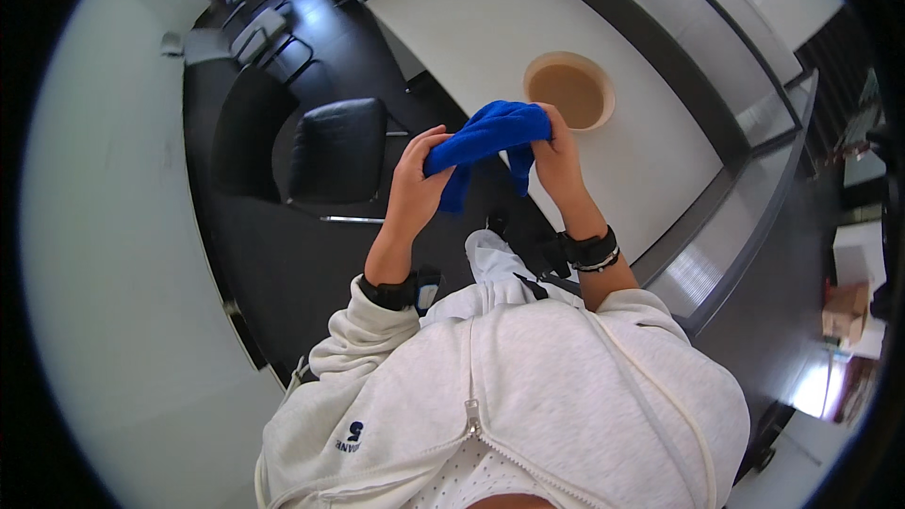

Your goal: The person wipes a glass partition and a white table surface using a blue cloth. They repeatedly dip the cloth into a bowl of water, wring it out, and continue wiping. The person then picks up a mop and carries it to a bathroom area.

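A blue cloth (488, 133) is stretched between my two hands, folded along its top with loose ends hanging below. My left hand (416, 173) grips its left end, thumb underneath and fingers over the edge. At the other end, my right hand (558, 155) holds the cloth near the desk's edge. Behind my right hand, a round, pale-rimmed basin (606, 113) stands on the white desk (459, 21); its inside looks brown, and I cannot tell whether it holds liquid. The cloth is apart from the basin, in the air.
A black office chair (336, 148) stands on the dark floor to the left, with several more chairs (258, 35) farther back. A white wall (120, 226) runs along the left. Dark-framed partition panels (700, 268) border the desk at right. A cardboard box (845, 311) sits at far right.
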A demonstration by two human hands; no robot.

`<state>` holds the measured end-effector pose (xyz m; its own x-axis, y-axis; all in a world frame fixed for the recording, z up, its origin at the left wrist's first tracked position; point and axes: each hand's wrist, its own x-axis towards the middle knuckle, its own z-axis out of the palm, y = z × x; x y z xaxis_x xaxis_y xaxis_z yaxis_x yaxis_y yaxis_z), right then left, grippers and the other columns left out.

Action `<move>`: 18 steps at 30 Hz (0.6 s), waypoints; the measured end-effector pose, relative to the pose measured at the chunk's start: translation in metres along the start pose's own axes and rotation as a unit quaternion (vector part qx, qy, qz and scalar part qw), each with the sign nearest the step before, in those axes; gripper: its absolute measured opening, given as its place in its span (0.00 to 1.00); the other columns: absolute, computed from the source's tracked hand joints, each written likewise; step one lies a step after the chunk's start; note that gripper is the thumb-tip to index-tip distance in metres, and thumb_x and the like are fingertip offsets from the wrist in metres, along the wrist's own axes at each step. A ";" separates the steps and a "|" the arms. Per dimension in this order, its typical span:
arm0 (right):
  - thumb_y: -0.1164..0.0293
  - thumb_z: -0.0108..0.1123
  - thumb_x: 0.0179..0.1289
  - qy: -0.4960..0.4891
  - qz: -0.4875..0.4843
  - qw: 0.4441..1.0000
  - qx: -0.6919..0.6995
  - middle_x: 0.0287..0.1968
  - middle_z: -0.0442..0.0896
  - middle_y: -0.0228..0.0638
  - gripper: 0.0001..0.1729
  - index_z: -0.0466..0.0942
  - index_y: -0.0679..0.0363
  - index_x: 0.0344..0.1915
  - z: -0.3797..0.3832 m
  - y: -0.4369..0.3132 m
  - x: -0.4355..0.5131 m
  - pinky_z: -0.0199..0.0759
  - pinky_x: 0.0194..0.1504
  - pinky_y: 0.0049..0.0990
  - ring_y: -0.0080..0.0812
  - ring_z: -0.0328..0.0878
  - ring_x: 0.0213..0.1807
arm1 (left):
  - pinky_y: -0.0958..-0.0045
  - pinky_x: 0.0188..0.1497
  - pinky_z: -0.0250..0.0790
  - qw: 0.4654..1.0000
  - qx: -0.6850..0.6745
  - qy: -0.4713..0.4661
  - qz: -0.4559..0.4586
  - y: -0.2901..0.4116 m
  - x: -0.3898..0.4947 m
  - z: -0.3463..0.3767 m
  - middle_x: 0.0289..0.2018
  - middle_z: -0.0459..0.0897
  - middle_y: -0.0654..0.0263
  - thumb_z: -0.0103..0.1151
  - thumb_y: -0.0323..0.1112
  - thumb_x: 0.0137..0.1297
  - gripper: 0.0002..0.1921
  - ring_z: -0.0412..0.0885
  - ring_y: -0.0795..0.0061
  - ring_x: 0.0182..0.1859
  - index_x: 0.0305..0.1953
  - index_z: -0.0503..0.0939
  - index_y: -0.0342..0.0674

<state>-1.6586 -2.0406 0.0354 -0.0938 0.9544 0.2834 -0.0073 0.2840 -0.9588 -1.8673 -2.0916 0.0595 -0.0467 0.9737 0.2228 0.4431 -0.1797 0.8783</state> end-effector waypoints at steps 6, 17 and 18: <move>0.81 0.49 0.68 0.177 0.000 0.983 0.037 0.37 0.79 0.29 0.10 0.72 0.62 0.48 -0.036 0.032 0.057 0.71 0.38 0.19 0.19 0.75 0.36 | 0.71 0.48 0.71 0.990 0.035 -0.088 0.100 -0.007 0.106 0.039 0.42 0.80 0.60 0.68 0.26 0.53 0.14 0.79 0.67 0.44 0.42 0.79 0.35; 0.78 0.53 0.66 0.208 0.035 0.978 0.010 0.48 0.77 0.30 0.15 0.74 0.55 0.52 -0.043 0.097 0.101 0.66 0.55 0.25 0.25 0.72 0.51 | 0.69 0.44 0.74 0.975 0.039 -0.199 0.090 -0.065 0.240 0.074 0.37 0.82 0.52 0.68 0.29 0.53 0.18 0.82 0.62 0.39 0.45 0.78 0.35; 0.79 0.53 0.64 0.225 0.106 0.968 0.020 0.49 0.77 0.32 0.17 0.74 0.55 0.52 -0.049 0.110 0.102 0.66 0.55 0.27 0.27 0.73 0.52 | 0.71 0.46 0.73 0.968 0.042 -0.233 0.086 -0.071 0.247 0.088 0.38 0.81 0.58 0.66 0.29 0.55 0.18 0.81 0.68 0.40 0.48 0.76 0.36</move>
<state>-1.6205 -1.9078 -0.0406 0.3449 0.9372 0.0518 -0.0743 0.0823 -0.9938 -1.8314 -1.8257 0.0154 0.4334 0.8917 0.1305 0.4812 -0.3514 0.8031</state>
